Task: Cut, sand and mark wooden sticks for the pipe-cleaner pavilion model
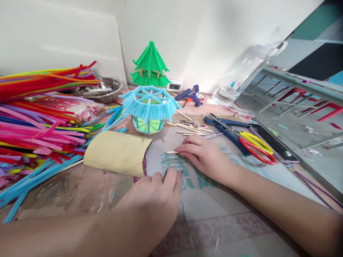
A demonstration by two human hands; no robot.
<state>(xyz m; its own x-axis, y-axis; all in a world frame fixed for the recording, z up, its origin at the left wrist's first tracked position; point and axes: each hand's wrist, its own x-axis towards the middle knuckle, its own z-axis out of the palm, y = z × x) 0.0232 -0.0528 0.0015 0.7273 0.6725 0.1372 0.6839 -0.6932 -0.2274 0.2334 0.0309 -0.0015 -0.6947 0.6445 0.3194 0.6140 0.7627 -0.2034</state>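
My right hand [206, 157] pinches a short pale wooden stick [172, 152] between thumb and fingers, its end poking out to the left. My left hand [158, 196] is closed, knuckles up, just below it; what its fingers hold is hidden, though a dark edge shows by them. A clear strip with fine marks [173, 165], perhaps a ruler, lies between the hands. Beyond them, several cut sticks [190, 128] are scattered. A light-blue pipe-cleaner roof frame [151, 103] stands on a round base, in front of a green tiered pipe-cleaner roof [151, 60].
Bundles of coloured pipe cleaners [40, 128] fill the left, by a metal bowl [103, 89]. A curved yellow sheet [115, 153] lies nearer. Blue pliers [227, 132], scissors [254, 146], a phone [270, 139], a glue gun [189, 94] and a clear jug [238, 76] are rightward.
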